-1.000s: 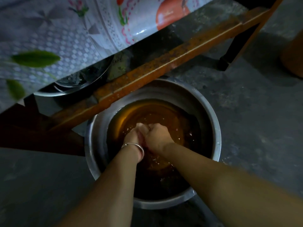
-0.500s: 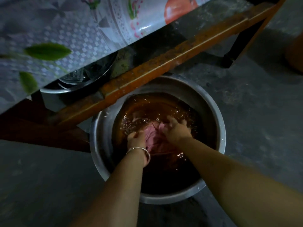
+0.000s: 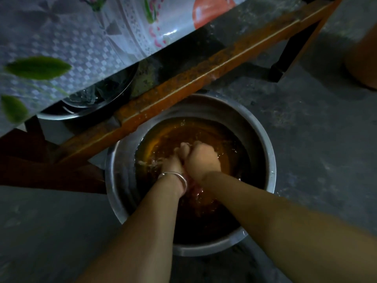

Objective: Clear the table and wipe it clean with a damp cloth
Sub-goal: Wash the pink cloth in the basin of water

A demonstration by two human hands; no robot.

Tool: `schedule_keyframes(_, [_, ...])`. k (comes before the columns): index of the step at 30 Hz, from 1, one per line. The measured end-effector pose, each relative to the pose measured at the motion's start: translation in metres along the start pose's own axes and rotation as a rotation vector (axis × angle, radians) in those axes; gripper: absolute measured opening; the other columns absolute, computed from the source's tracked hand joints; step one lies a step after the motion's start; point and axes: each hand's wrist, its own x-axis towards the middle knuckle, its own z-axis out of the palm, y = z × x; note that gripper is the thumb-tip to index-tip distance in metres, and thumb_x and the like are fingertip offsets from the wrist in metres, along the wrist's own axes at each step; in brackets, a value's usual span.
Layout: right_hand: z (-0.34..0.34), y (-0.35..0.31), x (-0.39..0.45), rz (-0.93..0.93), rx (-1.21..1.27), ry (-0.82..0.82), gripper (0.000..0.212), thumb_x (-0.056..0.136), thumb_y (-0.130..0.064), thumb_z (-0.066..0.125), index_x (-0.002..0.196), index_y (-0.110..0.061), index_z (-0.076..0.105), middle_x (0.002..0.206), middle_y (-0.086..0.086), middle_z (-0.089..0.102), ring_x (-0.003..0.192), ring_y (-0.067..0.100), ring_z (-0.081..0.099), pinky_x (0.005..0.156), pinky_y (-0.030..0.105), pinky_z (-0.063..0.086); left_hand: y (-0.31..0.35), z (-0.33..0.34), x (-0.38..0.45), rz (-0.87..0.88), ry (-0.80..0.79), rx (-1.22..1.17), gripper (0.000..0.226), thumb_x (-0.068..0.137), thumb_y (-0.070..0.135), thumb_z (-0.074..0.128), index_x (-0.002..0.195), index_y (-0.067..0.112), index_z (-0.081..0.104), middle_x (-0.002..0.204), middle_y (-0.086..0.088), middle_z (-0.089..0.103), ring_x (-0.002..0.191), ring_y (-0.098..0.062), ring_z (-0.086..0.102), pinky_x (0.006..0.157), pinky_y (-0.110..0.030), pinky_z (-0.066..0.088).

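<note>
Both hands were fists pressed together in a metal basin (image 3: 271, 160) of brownish water. The left hand (image 3: 171, 163) and right hand (image 3: 201, 158) had fingers clamped on a mostly hidden pink cloth (image 3: 192, 185).

A metal basin (image 3: 271, 160) is sitting on the concrete floor (image 3: 306, 123), just in front of the table's lower rail (image 3: 204, 76). Both hands, the left hand (image 3: 172, 163) and right hand (image 3: 202, 158), are pressing together in the basin's water (image 3: 230, 152). A steel plate (image 3: 61, 115) is lying behind the rail, under the overhanging tablecloth (image 3: 81, 37).
</note>
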Motion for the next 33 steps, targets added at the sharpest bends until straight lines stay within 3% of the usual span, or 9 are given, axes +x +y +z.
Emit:
schedule_keyframes(3, [-0.02,0.016,0.016,0.117,-0.095,0.09,0.036,0.097,-0.042,0.038,0.105,-0.011,0.055,0.083,0.002,0.052,0.081,0.02,0.056,0.071,0.031,0.04,-0.011,0.009,-0.003,0.009,0.025,0.059,0.041,0.098,0.037,0.035,0.116,0.006,0.055,0.1,-0.015,0.064,0.086,-0.028,0.062,0.071,-0.038,0.053])
schedule_keyframes(5, [-0.026,0.028,0.026,0.145,-0.157,0.14,0.038,0.098,-0.039,0.036,0.118,-0.01,0.051,0.109,0.011,0.053,0.104,0.028,0.053,0.081,0.036,0.042,-0.012,0.005,0.001,0.105,0.174,0.092,0.031,0.098,0.031,0.038,0.109,0.007,0.053,0.1,-0.015,0.062,0.082,-0.026,0.062,0.062,-0.031,0.052])
schedule_keyframes(9, [-0.017,0.033,0.023,0.246,-0.052,-0.088,0.044,0.097,-0.038,0.04,0.139,-0.03,0.033,0.147,0.014,0.022,0.129,0.037,0.036,0.1,0.047,0.043,-0.018,-0.008,0.019,0.183,0.203,-0.021,0.045,0.091,0.024,0.05,0.135,0.025,0.039,0.132,-0.016,0.048,0.111,-0.035,0.055,0.089,-0.046,0.051])
schedule_keyframes(12, [0.005,0.016,0.005,0.16,0.137,-0.241,0.033,0.095,-0.033,0.047,0.127,-0.025,0.045,0.124,0.011,0.051,0.091,0.02,0.061,0.068,0.027,0.055,-0.018,-0.008,0.017,0.174,0.04,-0.065,0.032,0.086,0.037,0.055,0.116,0.027,0.055,0.121,-0.01,0.059,0.109,-0.029,0.058,0.095,-0.05,0.047])
schedule_keyframes(16, [0.005,-0.008,-0.01,0.013,0.182,-0.128,0.023,0.091,-0.047,0.048,0.096,-0.024,0.05,0.088,0.0,0.062,0.08,0.017,0.063,0.074,0.035,0.058,0.004,-0.017,0.022,0.086,0.035,-0.166,0.039,0.089,0.041,0.051,0.116,0.013,0.058,0.111,-0.011,0.064,0.107,-0.027,0.059,0.08,-0.038,0.052])
schedule_keyframes(22, [-0.003,-0.012,-0.011,-0.092,-0.173,-0.012,0.043,0.096,-0.053,0.027,0.102,-0.017,0.049,0.1,0.011,0.063,0.096,0.033,0.061,0.085,0.04,0.048,0.019,-0.002,0.01,0.002,-0.03,-0.166,0.046,0.101,0.034,0.023,0.136,0.008,0.04,0.137,-0.012,0.048,0.126,-0.028,0.047,0.085,-0.038,0.045])
schedule_keyframes(27, [-0.025,0.015,0.011,-0.076,-0.431,0.053,0.028,0.099,-0.03,0.036,0.116,-0.01,0.046,0.12,0.014,0.054,0.107,0.033,0.056,0.083,0.035,0.044,0.002,0.004,0.012,0.124,0.002,-0.013,0.029,0.098,0.029,0.037,0.091,0.011,0.059,0.094,-0.006,0.062,0.084,-0.015,0.06,0.064,-0.026,0.053])
schedule_keyframes(31, [-0.026,0.026,0.024,0.275,-0.171,0.01,0.054,0.09,-0.035,0.054,0.137,-0.02,0.031,0.14,0.016,0.03,0.125,0.038,0.04,0.097,0.047,0.045,-0.008,-0.006,0.029,0.241,0.172,0.08,0.022,0.093,0.01,0.043,0.106,0.017,0.059,0.1,-0.006,0.061,0.09,-0.027,0.064,0.074,-0.037,0.055])
schedule_keyframes(33, [-0.015,0.021,0.017,0.32,0.051,-0.17,0.045,0.089,-0.031,0.058,0.131,-0.027,0.042,0.13,0.014,0.043,0.106,0.031,0.056,0.08,0.038,0.056,-0.016,-0.008,0.031,0.152,0.072,0.051,0.027,0.093,0.022,0.045,0.117,0.017,0.056,0.107,-0.008,0.063,0.095,-0.03,0.064,0.08,-0.048,0.055])
